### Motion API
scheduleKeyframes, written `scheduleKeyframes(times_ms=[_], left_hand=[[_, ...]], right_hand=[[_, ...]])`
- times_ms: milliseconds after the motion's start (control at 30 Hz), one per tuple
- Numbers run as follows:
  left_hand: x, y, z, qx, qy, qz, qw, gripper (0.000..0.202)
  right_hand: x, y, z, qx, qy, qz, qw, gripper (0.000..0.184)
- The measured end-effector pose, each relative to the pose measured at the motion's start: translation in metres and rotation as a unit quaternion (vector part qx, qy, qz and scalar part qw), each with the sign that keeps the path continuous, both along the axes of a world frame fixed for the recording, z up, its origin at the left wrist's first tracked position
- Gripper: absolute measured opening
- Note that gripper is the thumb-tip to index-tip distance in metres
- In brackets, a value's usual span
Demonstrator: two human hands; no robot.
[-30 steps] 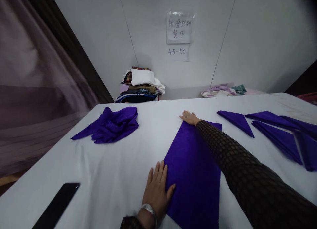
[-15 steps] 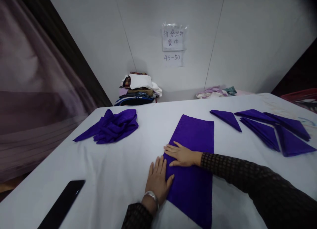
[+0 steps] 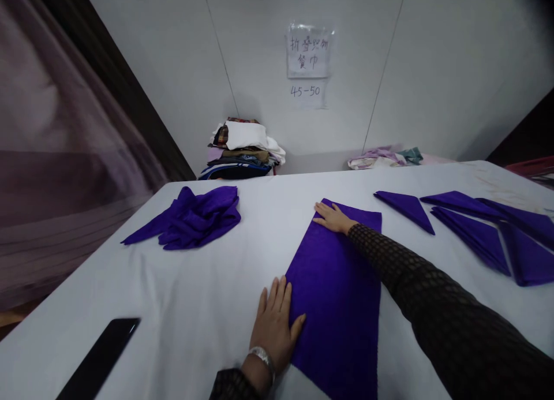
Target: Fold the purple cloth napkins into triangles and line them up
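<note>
A purple cloth napkin [image 3: 337,296], folded into a long panel, lies flat on the white-covered table in front of me. My left hand [image 3: 275,322], with a silver bracelet at the wrist, rests flat over the napkin's left edge near its lower part, thumb spread onto the fabric. Up at the far left corner of the same napkin, my right hand [image 3: 333,217] presses down with its fingers stretched out. Neither hand grips anything. The near end of the napkin runs out of the bottom of the view.
Crumpled purple cloth [image 3: 199,218] lies at the left back. Several folded purple triangles [image 3: 404,209] sit at the right. A black flat object [image 3: 101,356] is at the front left. Behind the table are a clothes stack [image 3: 244,149] and a wall sign [image 3: 308,56].
My right hand has slid away from me along the napkin's left edge, from its middle to the far corner. My left hand stays in place. The view has shifted slightly.
</note>
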State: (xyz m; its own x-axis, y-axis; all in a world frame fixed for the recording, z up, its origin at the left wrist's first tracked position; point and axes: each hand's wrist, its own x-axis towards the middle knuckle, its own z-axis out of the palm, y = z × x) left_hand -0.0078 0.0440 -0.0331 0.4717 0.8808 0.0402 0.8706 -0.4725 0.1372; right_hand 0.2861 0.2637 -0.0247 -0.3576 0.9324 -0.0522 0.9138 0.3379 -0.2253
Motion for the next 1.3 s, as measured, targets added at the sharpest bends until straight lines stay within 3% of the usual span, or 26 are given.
scheduleKeyframes(times_ms=[267,467,533,700,833,1100,1300], left_hand=[[-0.001,0.000,-0.002,0.002,0.002,-0.005,1.000,0.064],[0.001,0.000,0.001,-0.004,0.002,0.001,1.000,0.065],[0.002,0.000,0.001,-0.007,-0.001,0.000,1.000,0.065],[0.002,0.001,0.002,-0.011,-0.018,-0.001,1.000,0.066],[0.004,0.002,0.003,-0.015,-0.024,0.002,1.000,0.066],[0.005,-0.003,0.014,-0.046,-0.018,0.011,0.999,0.069],[-0.024,-0.031,0.021,-0.066,-0.003,0.038,0.997,0.067]], right_hand=[[0.014,0.040,0.000,-0.020,-0.017,-0.112,0.993,0.069],[0.004,0.035,0.013,-0.024,-0.014,-0.184,0.982,0.075],[-0.006,0.015,0.015,-0.001,-0.006,-0.154,0.988,0.075],[-0.039,-0.064,0.012,0.025,0.010,0.040,0.999,0.079],[-0.058,-0.107,0.011,0.010,0.018,0.103,0.994,0.082],[-0.057,-0.109,0.009,0.012,0.014,0.094,0.995,0.074],[-0.055,-0.107,0.001,0.012,-0.001,0.093,0.996,0.071]])
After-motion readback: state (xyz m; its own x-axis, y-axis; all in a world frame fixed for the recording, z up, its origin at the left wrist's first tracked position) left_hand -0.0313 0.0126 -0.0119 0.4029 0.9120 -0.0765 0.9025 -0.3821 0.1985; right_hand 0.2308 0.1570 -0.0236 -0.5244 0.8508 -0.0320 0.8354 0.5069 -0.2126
